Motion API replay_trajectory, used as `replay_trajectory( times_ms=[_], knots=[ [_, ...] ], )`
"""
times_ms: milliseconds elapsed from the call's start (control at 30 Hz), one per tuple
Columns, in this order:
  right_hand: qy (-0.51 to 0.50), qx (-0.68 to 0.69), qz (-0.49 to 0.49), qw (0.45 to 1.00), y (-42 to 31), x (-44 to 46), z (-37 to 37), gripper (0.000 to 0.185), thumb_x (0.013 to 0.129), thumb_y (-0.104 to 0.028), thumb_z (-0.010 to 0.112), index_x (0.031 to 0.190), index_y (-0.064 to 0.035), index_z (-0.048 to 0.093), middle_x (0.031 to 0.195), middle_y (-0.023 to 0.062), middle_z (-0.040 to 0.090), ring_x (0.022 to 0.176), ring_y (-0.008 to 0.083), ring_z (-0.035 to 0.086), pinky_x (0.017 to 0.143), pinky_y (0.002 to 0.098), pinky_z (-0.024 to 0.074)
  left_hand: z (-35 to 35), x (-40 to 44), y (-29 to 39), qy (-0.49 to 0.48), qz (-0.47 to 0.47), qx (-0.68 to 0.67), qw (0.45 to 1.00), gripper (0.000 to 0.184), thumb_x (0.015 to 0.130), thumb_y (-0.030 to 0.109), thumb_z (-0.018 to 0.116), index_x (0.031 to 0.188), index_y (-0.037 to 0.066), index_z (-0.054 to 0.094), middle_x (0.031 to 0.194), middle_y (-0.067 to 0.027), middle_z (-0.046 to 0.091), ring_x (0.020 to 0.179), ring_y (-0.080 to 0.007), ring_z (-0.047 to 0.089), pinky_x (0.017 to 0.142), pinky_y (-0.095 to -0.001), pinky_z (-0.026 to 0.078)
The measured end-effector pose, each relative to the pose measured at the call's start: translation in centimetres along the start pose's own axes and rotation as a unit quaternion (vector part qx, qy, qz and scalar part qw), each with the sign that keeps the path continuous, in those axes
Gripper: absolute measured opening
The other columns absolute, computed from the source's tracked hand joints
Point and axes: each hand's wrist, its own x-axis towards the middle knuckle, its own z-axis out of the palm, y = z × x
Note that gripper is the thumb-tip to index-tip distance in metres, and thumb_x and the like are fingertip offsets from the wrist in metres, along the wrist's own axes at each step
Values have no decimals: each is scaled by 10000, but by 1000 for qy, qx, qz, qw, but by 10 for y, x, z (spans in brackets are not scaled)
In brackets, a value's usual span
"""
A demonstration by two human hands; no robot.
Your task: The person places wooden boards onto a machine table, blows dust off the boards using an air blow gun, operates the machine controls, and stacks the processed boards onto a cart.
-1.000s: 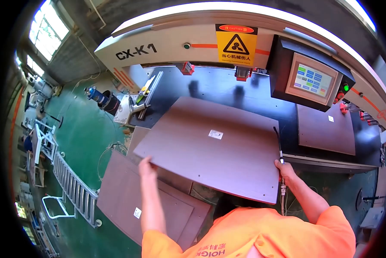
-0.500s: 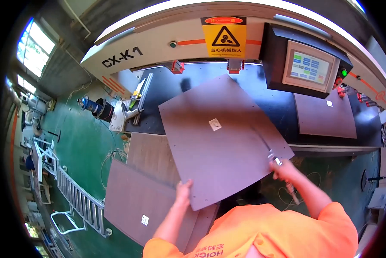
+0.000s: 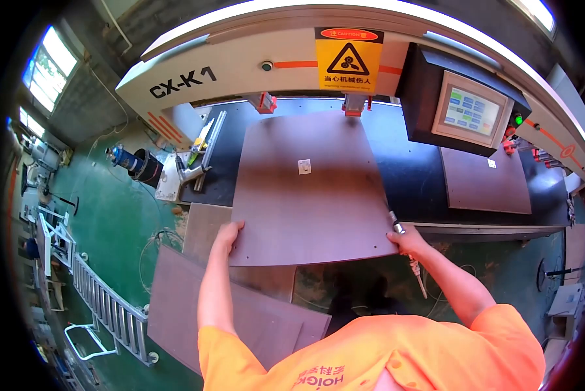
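A brown panel (image 3: 305, 208) with a small white label (image 3: 305, 167) and small holes near its edges lies partly on the black machine bed, its near end sticking out towards me. My left hand (image 3: 226, 238) grips the panel's left edge near the front corner. At the right front corner, my right hand (image 3: 408, 241) is closed around a metal air blow gun (image 3: 398, 225) and also touches the panel's edge. The gun's lower end (image 3: 417, 270) hangs below that hand.
The machine's beam (image 3: 240, 68) crosses above the bed (image 3: 416, 195), with a control screen (image 3: 472, 107) at right. Another labelled panel (image 3: 488, 182) lies on the bed's right side. More brown panels (image 3: 208, 306) are stacked at lower left, near a metal ladder (image 3: 106, 300).
The panel has turned from a slanted position to nearly square with the machine and moved farther onto the bed. My left hand has moved up and left; the right hand now meets the panel's corner.
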Motion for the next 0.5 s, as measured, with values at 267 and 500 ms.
replay_trajectory(
  times_ms=[267,500],
  knots=[
    [77,14,65,995,-6,37,-12,515,907,-541,546,886,-29,602,583,69,565,398,134,490,366,274,375,115,-68,-12,-58,346,610,711,877,682,438,769,1438,189,400,1573,-194,104,1452,-404,73,1111,-639,167],
    [13,-40,60,997,-9,31,12,556,930,-554,506,885,-8,595,523,46,485,367,138,446,356,278,339,129,-34,8,-97,349,640,678,1016,586,429,831,1462,230,357,1592,-166,9,1441,-456,54,1051,-704,224]
  ],
)
